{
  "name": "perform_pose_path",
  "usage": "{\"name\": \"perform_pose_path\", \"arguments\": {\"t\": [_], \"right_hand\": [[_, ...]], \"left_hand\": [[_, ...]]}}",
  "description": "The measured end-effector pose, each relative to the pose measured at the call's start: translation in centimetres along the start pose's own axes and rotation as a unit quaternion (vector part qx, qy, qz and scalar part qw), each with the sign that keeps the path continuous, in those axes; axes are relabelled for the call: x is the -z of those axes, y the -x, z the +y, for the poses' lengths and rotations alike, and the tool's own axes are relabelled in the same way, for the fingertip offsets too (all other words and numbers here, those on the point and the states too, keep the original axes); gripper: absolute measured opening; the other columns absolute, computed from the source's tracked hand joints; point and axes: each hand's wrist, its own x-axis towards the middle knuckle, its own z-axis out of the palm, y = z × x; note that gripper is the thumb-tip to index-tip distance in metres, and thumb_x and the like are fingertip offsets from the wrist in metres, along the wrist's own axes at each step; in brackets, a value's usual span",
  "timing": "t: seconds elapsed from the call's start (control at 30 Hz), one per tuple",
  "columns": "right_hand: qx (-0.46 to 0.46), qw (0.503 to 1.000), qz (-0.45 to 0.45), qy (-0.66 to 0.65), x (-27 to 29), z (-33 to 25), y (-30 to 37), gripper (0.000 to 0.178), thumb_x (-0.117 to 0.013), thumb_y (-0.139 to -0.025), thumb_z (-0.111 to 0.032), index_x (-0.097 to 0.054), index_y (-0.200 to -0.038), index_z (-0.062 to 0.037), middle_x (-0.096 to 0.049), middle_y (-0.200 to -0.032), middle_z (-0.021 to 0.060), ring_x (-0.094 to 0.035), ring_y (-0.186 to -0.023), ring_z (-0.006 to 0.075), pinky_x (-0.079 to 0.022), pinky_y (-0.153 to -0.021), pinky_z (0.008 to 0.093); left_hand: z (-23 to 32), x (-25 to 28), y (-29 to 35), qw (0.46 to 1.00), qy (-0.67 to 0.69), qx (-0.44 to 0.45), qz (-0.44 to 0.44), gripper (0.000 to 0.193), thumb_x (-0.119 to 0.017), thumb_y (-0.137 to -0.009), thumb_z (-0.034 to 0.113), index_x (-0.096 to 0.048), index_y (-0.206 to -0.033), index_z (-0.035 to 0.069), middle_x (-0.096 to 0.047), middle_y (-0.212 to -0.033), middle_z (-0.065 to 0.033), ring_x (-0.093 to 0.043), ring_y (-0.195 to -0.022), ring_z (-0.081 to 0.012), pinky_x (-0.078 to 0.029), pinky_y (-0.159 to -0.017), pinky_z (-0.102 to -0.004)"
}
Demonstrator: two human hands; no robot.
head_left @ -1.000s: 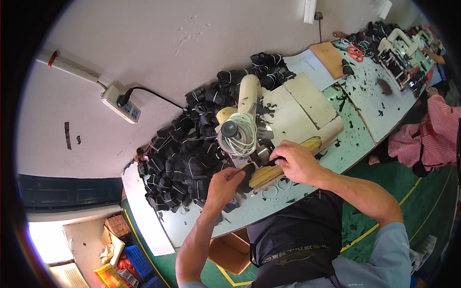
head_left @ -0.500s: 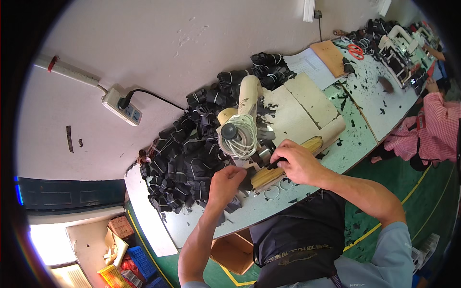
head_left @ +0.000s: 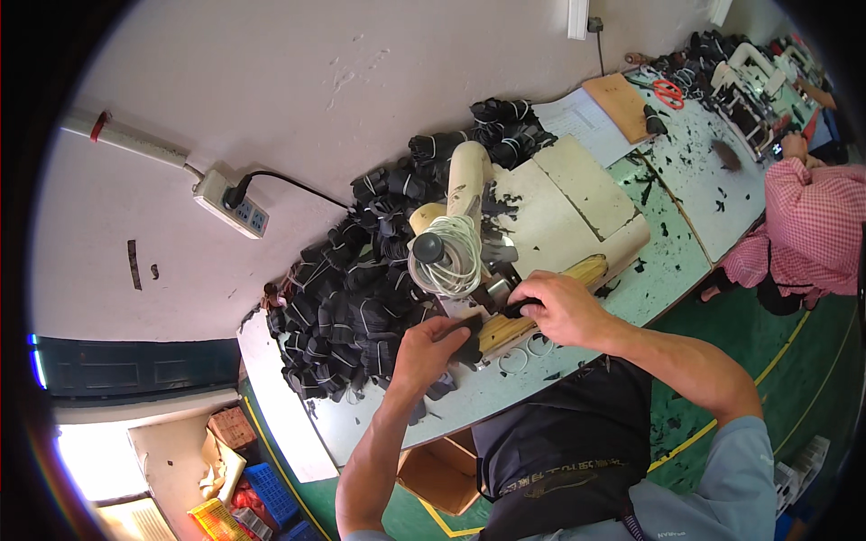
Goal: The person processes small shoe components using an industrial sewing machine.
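My left hand (head_left: 424, 354) pinches a thin black piece (head_left: 464, 335) that looks like leather or fabric, at the near left end of a cream bench machine (head_left: 469, 180). Beside the machine's metal head (head_left: 496, 290), my right hand (head_left: 564, 307) has its fingers closed around a small black item, mostly hidden under them, so its kind cannot be told. Between the hands, a worn yellow strip (head_left: 505, 332) runs along the machine's front edge. A coil of white cord (head_left: 458, 261) hangs on the machine around a black knob (head_left: 428, 247).
Tied bundles of black pieces (head_left: 347, 298) are heaped left of and behind the machine. White rings (head_left: 513, 361) lie at the table's front edge. A cardboard box (head_left: 439, 473) stands below. A co-worker in pink checks (head_left: 812, 216) sits at the right; red-handled scissors (head_left: 668, 94) lie farther back.
My left hand has shifted slightly right, its thumb spread more along the black piece, which shows more now. My right hand stays nearly in place. The co-worker has leaned inward toward the table.
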Motion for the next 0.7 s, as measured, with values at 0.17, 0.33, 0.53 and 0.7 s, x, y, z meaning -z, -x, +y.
{"name": "perform_pose_path", "arguments": {"t": [0.17,0.33,0.53,0.7], "right_hand": [[0.028,0.999,-0.012,-0.021,-0.7,-0.6,-0.2,0.017,-0.067,-0.084,0.0,-0.068,-0.1,-0.004,-0.062,-0.101,0.0148,-0.061,-0.099,0.0339,-0.05,-0.085,0.0414],[0.005,0.996,0.033,0.079,-1.4,-1.7,-0.9,0.021,-0.066,-0.081,0.002,-0.068,-0.101,-0.0049,-0.061,-0.099,0.0161,-0.06,-0.102,0.0339,-0.049,-0.086,0.0418],[-0.025,0.999,-0.036,-0.011,0.3,-0.2,0.0,0.025,-0.064,-0.083,0.001,-0.065,-0.108,-0.0006,-0.061,-0.098,0.0164,-0.06,-0.1,0.0364,-0.048,-0.086,0.0442],[0.052,0.998,0.025,0.028,-1.5,-0.8,-0.9,0.023,-0.064,-0.084,0.0,-0.065,-0.107,-0.0019,-0.061,-0.1,0.0182,-0.061,-0.099,0.0363,-0.048,-0.088,0.0441]], "left_hand": [[1.9,-1.1,-1.1,0.996,-0.079,0.035,0.033,0.021,-0.073,-0.091,0.019,-0.073,-0.101,0.0,-0.069,-0.08,0.0,-0.054,-0.059,-0.0041,-0.037,-0.049,-0.02],[0.6,-0.9,-0.8,1.0,0.006,-0.008,-0.006,0.026,-0.073,-0.09,0.02,-0.072,-0.106,0.0,-0.072,-0.082,-0.0027,-0.058,-0.062,-0.0064,-0.043,-0.053,-0.0231],[0.6,-0.5,-0.9,0.999,-0.022,0.003,0.042,0.031,-0.073,-0.089,0.02,-0.07,-0.11,-0.002,-0.075,-0.088,-0.0069,-0.064,-0.069,-0.0087,-0.049,-0.059,-0.0256],[1.6,-2.2,-1.6,0.998,-0.042,-0.008,0.042,0.022,-0.071,-0.091,0.013,-0.069,-0.107,-0.002,-0.071,-0.084,-0.0014,-0.061,-0.064,-0.0051,-0.046,-0.051,-0.0203]]}}
